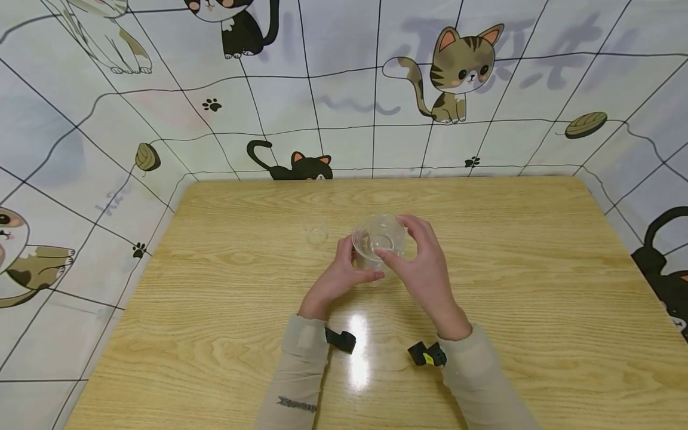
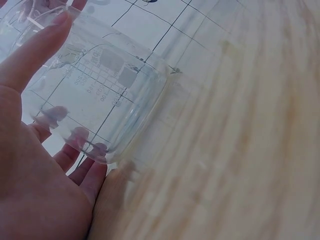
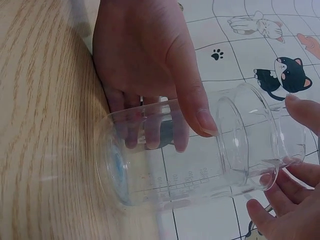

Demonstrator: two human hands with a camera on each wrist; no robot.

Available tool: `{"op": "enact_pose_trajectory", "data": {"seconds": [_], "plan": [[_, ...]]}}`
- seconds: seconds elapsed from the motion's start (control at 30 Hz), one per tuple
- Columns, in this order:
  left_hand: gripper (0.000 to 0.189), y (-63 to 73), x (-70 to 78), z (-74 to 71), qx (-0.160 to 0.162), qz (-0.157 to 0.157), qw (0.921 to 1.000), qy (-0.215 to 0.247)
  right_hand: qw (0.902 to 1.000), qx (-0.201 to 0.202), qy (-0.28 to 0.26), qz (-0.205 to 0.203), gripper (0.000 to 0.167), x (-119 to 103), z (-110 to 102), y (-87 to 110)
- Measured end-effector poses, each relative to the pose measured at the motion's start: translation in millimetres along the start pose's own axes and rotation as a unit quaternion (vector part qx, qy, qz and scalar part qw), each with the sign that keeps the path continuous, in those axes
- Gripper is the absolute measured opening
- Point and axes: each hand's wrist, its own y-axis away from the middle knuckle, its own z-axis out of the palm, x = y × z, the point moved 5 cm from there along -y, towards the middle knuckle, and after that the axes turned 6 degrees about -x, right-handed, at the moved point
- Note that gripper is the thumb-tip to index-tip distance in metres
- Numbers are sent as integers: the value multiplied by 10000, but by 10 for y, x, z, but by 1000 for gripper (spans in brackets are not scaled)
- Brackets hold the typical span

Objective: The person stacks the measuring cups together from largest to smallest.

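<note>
A large clear beaker (image 3: 195,170) with printed graduations stands upright on the table, a bluish tint at its base. My left hand (image 1: 340,269) grips its side, thumb near the rim in the left wrist view and fingers curled round the far wall. At the beaker's mouth, my right hand (image 1: 424,260) holds a smaller clear cup-like vessel (image 1: 391,227) between thumb and fingers. In the right wrist view, this small vessel (image 3: 296,132) overlaps the beaker's rim, and I cannot tell how far it reaches inside.
Another small transparent object (image 1: 316,232) lies on the wooden table (image 1: 242,286), left of the beaker. Behind the table's back edge hangs a white, grid-lined cloth (image 1: 344,101) printed with cartoon cats, which also covers both sides.
</note>
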Motion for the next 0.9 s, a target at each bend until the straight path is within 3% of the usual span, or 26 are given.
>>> {"op": "enact_pose_trajectory", "data": {"seconds": [0.4,0.7,0.9], "plan": [[98,-9,-15,22,-33,7,10000,71,9992,-28,395,-11,66,23,30,3],[97,-10,-6,18,-38,149,9999,54,9989,-100,458,31,66,33,47,-3],[99,-6,1,16,-32,84,9999,73,9985,-177,505,144,67,40,55,-1]]}}
